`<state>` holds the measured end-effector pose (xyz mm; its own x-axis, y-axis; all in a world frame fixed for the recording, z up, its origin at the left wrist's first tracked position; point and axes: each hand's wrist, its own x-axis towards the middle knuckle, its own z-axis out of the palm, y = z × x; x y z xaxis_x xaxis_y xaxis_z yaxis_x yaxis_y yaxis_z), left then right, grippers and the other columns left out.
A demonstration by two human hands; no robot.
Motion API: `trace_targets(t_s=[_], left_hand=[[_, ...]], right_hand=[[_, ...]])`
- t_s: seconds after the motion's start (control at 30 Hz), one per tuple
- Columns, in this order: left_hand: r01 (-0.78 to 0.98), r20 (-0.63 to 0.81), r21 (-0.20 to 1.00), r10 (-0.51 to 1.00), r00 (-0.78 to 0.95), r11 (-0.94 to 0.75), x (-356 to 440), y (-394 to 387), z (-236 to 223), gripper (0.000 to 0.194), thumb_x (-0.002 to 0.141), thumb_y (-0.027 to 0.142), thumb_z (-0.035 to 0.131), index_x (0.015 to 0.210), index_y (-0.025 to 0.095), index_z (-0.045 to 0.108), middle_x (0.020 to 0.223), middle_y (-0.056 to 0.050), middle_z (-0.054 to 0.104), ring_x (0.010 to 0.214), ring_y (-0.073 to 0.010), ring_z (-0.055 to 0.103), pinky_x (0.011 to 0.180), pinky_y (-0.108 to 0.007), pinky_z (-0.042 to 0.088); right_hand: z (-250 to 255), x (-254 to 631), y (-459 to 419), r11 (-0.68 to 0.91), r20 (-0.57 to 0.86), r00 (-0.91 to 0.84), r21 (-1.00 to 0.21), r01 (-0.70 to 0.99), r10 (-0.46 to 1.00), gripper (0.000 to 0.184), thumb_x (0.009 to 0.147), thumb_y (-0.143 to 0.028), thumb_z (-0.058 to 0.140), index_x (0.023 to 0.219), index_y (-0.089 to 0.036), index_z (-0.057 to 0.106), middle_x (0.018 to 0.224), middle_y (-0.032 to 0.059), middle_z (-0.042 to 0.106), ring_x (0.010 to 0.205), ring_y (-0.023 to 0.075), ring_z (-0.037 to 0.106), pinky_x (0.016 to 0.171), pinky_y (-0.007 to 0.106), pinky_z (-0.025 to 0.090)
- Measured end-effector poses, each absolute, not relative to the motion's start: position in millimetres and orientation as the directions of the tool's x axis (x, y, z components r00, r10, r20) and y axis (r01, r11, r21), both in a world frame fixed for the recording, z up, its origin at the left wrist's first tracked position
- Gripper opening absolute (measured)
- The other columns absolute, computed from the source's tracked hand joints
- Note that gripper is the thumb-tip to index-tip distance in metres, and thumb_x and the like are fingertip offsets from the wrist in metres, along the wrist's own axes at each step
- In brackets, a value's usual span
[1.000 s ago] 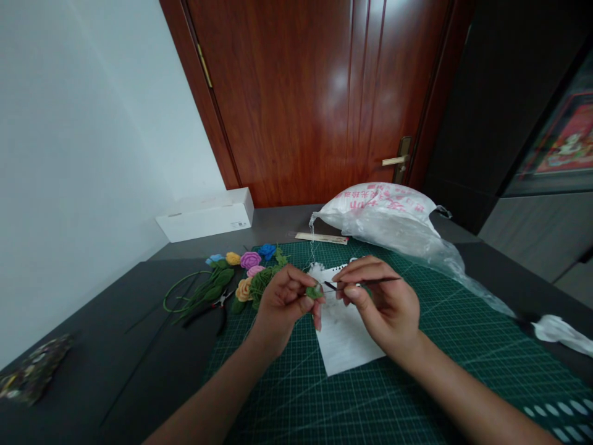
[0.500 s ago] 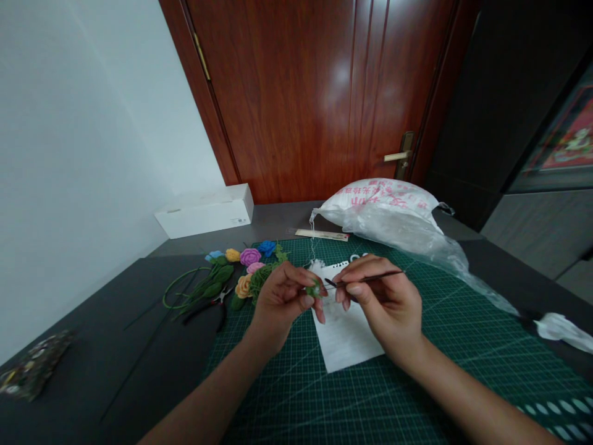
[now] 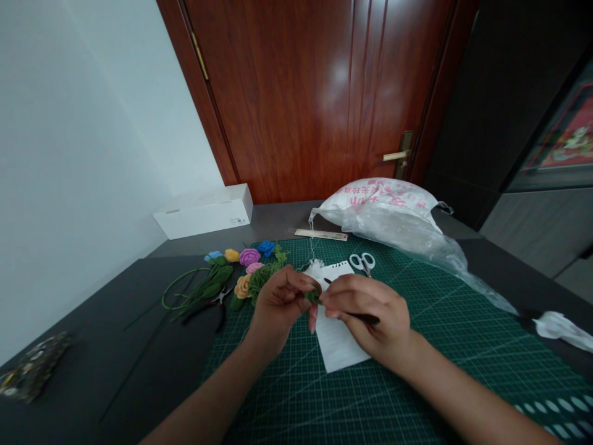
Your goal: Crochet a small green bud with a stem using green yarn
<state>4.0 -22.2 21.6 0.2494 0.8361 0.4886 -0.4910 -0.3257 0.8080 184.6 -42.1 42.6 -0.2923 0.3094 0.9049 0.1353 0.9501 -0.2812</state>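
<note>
My left hand (image 3: 281, 303) is closed in a pinch on a small green crochet piece (image 3: 312, 295). Against it, the fingertips of my right hand (image 3: 370, 309) touch the piece from the right. A dark crochet hook (image 3: 367, 318) lies in my right hand, its handle pointing right and down; its tip is hidden by the fingers. Beneath both hands is a white paper sheet (image 3: 340, 349) with a perforated top edge, lying on a green cutting mat (image 3: 287, 395). White yarn (image 3: 315, 266) sits just beyond my fingers.
Crocheted flowers, among them a purple one (image 3: 249, 256), lie to the left with green yarn (image 3: 262, 279) and pliers (image 3: 217, 303). White scissors (image 3: 362, 262) lie behind my right hand. A white bag (image 3: 380, 201) and white box (image 3: 204, 211) stand at the back.
My right hand has moved left and closed in on the green piece. The hook's handle has swung downward. The scissors now show fully behind the hand.
</note>
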Motion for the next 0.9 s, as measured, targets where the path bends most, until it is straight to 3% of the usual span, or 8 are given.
trace_targets(t_s=[0.1, 0.23, 0.33, 0.43, 0.53, 0.63, 0.9], left_hand=[[-0.464, 0.463, 0.829, 0.848, 0.259, -0.311, 2.7, -21.8, 22.4, 0.019, 0.077, 0.002, 0.08, 0.082, 0.016, 0.069, 0.084, 0.001, 0.071, 0.053, -0.0088, 0.065, 0.043, -0.017, 0.054], [-0.498, 0.492, 0.819, 0.797, 0.351, -0.286, 0.8, -18.7, 22.7, 0.012, 0.084, 0.016, 0.079, 0.091, 0.017, 0.069, 0.087, 0.0, 0.07, 0.055, -0.0106, 0.067, 0.043, -0.02, 0.056], [-0.517, 0.498, 0.812, 0.784, 0.371, -0.271, -0.7, -16.4, 23.1, 0.009, 0.087, 0.016, 0.076, 0.091, 0.017, 0.068, 0.089, -0.001, 0.071, 0.054, -0.0103, 0.067, 0.043, -0.02, 0.056], [-0.523, 0.519, 0.799, 0.779, 0.352, -0.296, -2.1, -14.8, 23.1, 0.01, 0.088, 0.013, 0.074, 0.092, 0.017, 0.065, 0.09, -0.002, 0.073, 0.056, -0.0114, 0.068, 0.044, -0.02, 0.057], [-0.516, 0.537, 0.794, 0.767, 0.35, -0.32, -2.6, -14.1, 22.4, 0.01, 0.09, 0.012, 0.071, 0.093, 0.017, 0.062, 0.089, -0.002, 0.074, 0.056, -0.0113, 0.068, 0.045, -0.02, 0.057], [-0.516, 0.547, 0.79, 0.76, 0.351, -0.33, -1.9, -14.4, 21.6, 0.011, 0.09, 0.012, 0.072, 0.093, 0.017, 0.062, 0.09, -0.003, 0.074, 0.057, -0.0116, 0.068, 0.045, -0.02, 0.058], [-0.528, 0.534, 0.791, 0.77, 0.349, -0.309, 0.0, -16.4, 22.1, 0.014, 0.087, 0.01, 0.074, 0.092, 0.017, 0.063, 0.09, -0.001, 0.073, 0.059, -0.0125, 0.07, 0.045, -0.021, 0.059]], right_hand=[[38.8, 183.9, -38.4, 0.972, 0.924, -0.308, -0.195, 0.128, 0.226, 0.018, 0.098, -0.006, 0.058, 0.095, -0.02, 0.069, 0.087, 0.0067, 0.076, 0.085, 0.019, 0.074, 0.075, 0.032, 0.064], [42.5, 184.2, -37.2, 0.956, 0.935, -0.233, -0.228, 0.182, 0.268, 0.007, 0.098, -0.014, 0.063, 0.096, -0.017, 0.069, 0.085, 0.0078, 0.076, 0.081, 0.0181, 0.074, 0.072, 0.029, 0.063], [47.1, 185.2, -40.1, 0.956, 0.93, -0.24, -0.245, 0.159, 0.278, 0.008, 0.097, -0.012, 0.062, 0.097, -0.017, 0.069, 0.087, 0.007, 0.075, 0.083, 0.0178, 0.074, 0.073, 0.029, 0.063], [47.2, 186.1, -41.9, 0.934, 0.93, -0.119, -0.333, 0.128, 0.347, 0.009, 0.096, -0.011, 0.064, 0.101, -0.017, 0.069, 0.087, 0.0072, 0.074, 0.082, 0.0188, 0.073, 0.072, 0.032, 0.063], [42.1, 185.5, -40.9, 0.872, 0.872, 0.012, -0.489, 0.027, 0.489, 0.013, 0.096, -0.011, 0.063, 0.104, -0.019, 0.069, 0.093, 0.0066, 0.071, 0.073, 0.0166, 0.071, 0.06, 0.03, 0.06], [36.6, 182.9, -39.6, 0.807, 0.807, 0.039, -0.585, -0.086, 0.589, 0.014, 0.097, -0.011, 0.062, 0.105, -0.02, 0.069, 0.095, 0.0051, 0.068, 0.064, 0.0134, 0.069, 0.052, 0.027, 0.058], [35.8, 178.5, -41.4, 0.834, 0.835, 0.006, -0.55, -0.05, 0.55, 0.012, 0.095, -0.011, 0.065, 0.101, -0.019, 0.07, 0.088, 0.0057, 0.071, 0.067, 0.0148, 0.069, 0.055, 0.028, 0.058]])
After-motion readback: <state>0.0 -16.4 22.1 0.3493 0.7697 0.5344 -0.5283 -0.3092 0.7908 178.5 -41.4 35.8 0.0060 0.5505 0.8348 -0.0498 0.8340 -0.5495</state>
